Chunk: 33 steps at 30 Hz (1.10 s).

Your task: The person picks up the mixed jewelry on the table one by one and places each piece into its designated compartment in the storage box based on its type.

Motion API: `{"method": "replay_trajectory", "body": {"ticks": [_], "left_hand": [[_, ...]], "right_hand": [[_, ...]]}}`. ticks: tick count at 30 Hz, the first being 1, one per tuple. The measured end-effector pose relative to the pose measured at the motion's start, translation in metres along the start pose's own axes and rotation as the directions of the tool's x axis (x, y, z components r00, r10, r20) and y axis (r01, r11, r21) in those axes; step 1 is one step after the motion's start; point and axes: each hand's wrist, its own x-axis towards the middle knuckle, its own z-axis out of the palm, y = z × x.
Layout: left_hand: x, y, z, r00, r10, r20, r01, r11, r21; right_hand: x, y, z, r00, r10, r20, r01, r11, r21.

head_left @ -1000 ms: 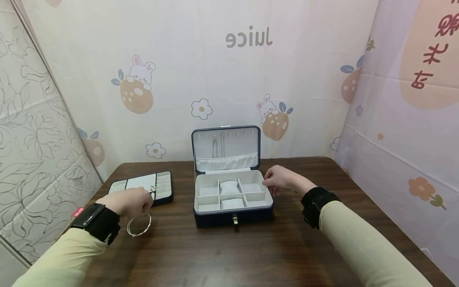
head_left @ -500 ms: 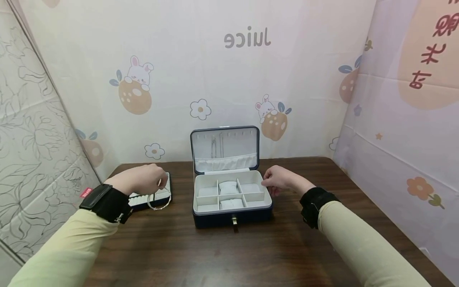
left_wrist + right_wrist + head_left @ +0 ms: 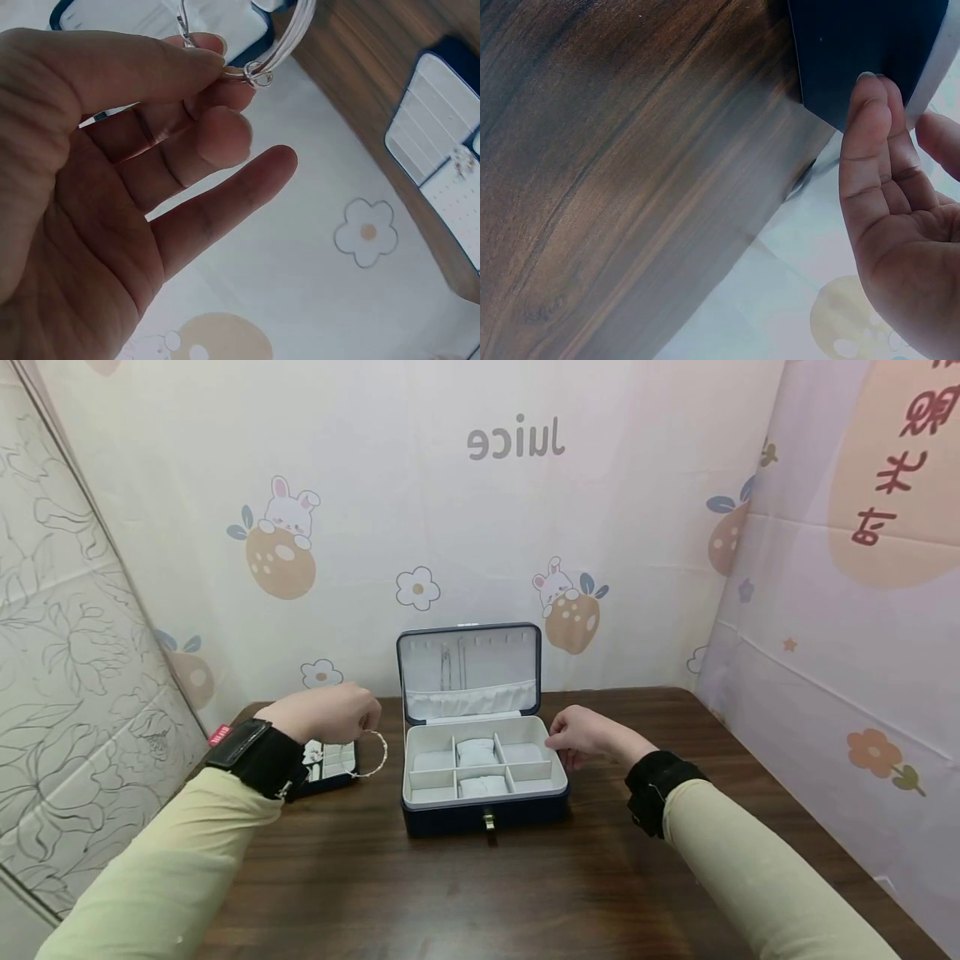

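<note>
My left hand (image 3: 330,712) pinches a thin silver bangle (image 3: 385,752) between thumb and fingers, above the table left of the jewelry box. The left wrist view shows small loops on the bangle (image 3: 289,45) by the fingertips, with the little finger stretched out. The navy jewelry box (image 3: 450,820) stands with its lid up and white compartments showing; white cushions (image 3: 476,752) fill the middle ones. At the box's right side rests my right hand (image 3: 588,731). In the right wrist view its loosely bent fingers (image 3: 870,150) touch the dark outer wall, thumb apart.
A navy jewelry tray (image 3: 339,762), partly hidden by my left hand, lies on the left of the brown table (image 3: 465,893). Necklaces (image 3: 461,664) hang inside the lid. A patterned cloth (image 3: 360,527) hangs behind the table.
My left hand has carried the bangle right and farther back, from the tray's front toward the jewelry box. The right hand stays at the box's side.
</note>
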Motion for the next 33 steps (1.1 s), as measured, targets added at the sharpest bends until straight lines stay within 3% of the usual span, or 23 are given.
{"method": "replay_trajectory", "body": {"ticks": [11,20,24,33], "left_hand": [[0.036,0.021,-0.007,0.998,-0.017,0.065,0.017,1.000,0.010],[0.050,0.038,-0.010,0.994,-0.052,0.095,0.048,0.998,0.045],[0.056,0.044,-0.008,0.991,-0.066,0.118,0.061,0.997,0.044],[0.073,0.047,0.008,0.987,-0.025,0.159,0.025,1.000,0.006]], "right_hand": [[-0.002,-0.003,-0.001,1.000,0.002,-0.001,-0.002,1.000,0.006],[-0.001,-0.002,-0.001,1.000,0.009,-0.007,-0.009,1.000,0.011],[-0.001,-0.002,-0.001,1.000,0.012,-0.008,-0.012,1.000,0.012],[-0.001,-0.001,0.000,1.000,0.013,-0.015,-0.013,1.000,-0.002]]}}
